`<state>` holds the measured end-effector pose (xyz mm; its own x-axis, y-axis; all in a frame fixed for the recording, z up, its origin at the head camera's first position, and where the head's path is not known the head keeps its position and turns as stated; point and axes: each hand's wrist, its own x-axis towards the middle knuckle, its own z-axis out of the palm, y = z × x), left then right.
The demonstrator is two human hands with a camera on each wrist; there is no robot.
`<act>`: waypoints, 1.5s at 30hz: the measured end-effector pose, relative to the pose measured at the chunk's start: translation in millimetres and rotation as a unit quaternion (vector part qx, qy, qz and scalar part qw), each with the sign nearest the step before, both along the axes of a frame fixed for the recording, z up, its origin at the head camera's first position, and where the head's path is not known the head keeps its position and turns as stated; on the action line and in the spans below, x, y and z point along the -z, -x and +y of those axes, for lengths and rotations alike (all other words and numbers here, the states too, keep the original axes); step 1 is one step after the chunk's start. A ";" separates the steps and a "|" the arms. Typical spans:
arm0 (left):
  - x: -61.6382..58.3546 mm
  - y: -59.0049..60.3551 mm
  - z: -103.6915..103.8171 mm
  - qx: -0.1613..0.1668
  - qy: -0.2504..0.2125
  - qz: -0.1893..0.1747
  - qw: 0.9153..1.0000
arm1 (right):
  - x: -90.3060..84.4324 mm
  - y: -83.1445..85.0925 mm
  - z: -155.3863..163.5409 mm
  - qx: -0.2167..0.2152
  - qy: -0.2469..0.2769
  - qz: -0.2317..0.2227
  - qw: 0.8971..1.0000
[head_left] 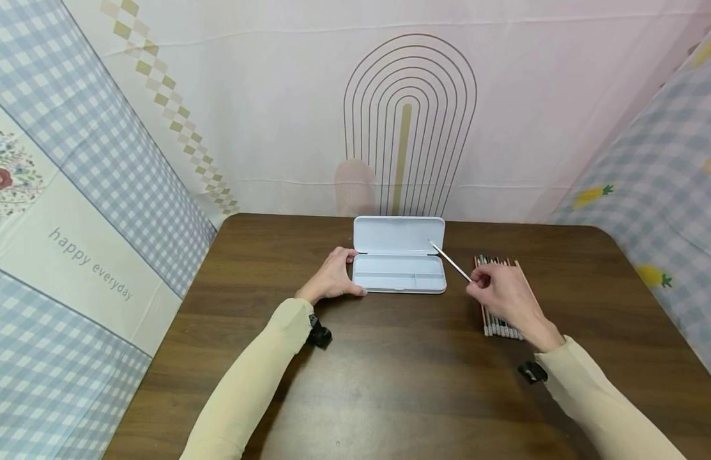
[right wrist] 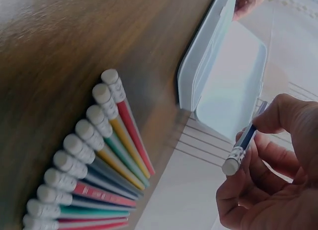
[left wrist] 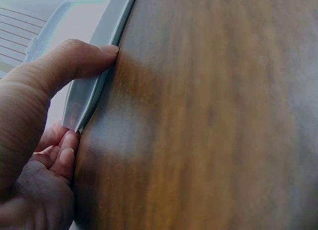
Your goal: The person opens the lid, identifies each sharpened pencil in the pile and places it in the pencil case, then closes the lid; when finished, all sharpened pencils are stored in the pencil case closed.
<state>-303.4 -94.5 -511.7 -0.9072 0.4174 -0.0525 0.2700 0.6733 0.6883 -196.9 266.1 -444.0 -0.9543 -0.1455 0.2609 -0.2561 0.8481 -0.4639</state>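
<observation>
A: Where was the pencil case (head_left: 399, 263)?

B: It lay open on the dark wooden desk (head_left: 389, 383), lid raised toward the backdrop. The left hand (head_left: 331, 276) held the case's left end, thumb against the near edge and fingers curled round the end.

A: And the other hand?

B: The right hand (head_left: 504, 291), just right of the case, pinched a single pencil (head_left: 450, 261) in its grip, the tip slanting over the case's right end. A row of eraser-topped pencils (right wrist: 94, 160) lay side by side on the desk to the right of the case, under that hand.

A: Any writing?

B: Only "happy everyday" on the left-hand cloth (head_left: 91, 263), well left of the case.
</observation>
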 end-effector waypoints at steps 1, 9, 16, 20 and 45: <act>0.0 -0.2 0.0 0.001 0.000 -0.001 1.000 | 1.0 1.6 -1.8 -0.005 0.001 0.005 1.000; 0.6 -0.3 -0.3 0.001 0.001 -0.003 1.000 | 9.7 13.1 -13.0 -0.036 -0.006 0.016 0.999; 0.2 -0.8 -0.9 0.000 -0.001 -0.004 1.000 | 15.3 26.3 -22.6 -0.070 -0.023 0.023 0.997; 0.5 -0.8 -0.8 -0.001 0.000 -0.005 1.000 | 17.4 34.2 -27.9 -0.096 -0.031 0.022 0.995; 2.2 1.4 -1.6 0.003 -0.002 -0.001 1.000 | 25.6 78.4 -58.4 -0.210 -0.143 0.022 0.967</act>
